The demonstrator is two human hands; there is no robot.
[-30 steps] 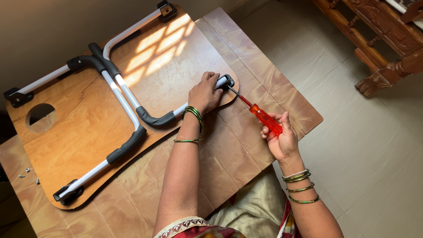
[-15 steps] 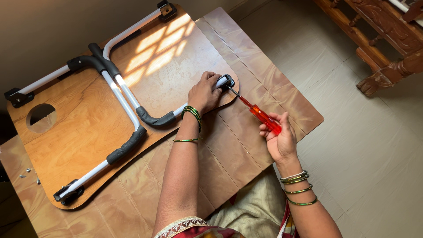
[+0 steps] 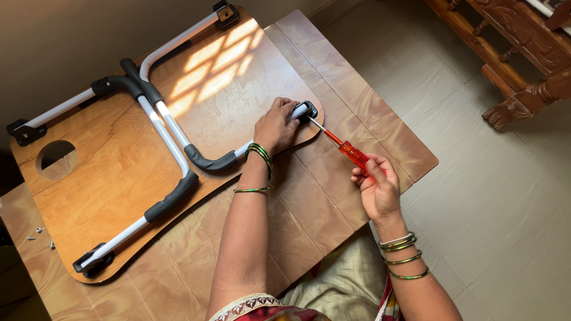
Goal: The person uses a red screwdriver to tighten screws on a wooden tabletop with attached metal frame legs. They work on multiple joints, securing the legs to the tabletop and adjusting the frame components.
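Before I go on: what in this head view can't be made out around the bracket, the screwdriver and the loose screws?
- Screw under the orange-handled screwdriver: its tip meets the black corner bracket; too small to see.
- White metal leg tube's end: covered by the left hand.
- Screwdriver handle's butt: wrapped by the right hand.
- Small loose screws by the oval wooden tabletop: too small to count.

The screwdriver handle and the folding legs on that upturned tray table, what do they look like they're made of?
The screwdriver handle looks like translucent orange plastic, glossy, with a thin bare metal shaft. The legs look like white-painted metal tubing, smooth with a slight sheen, with matte black sleeves, probably foam or rubber. The right hand holds the handle; the left hand grips a leg's end.
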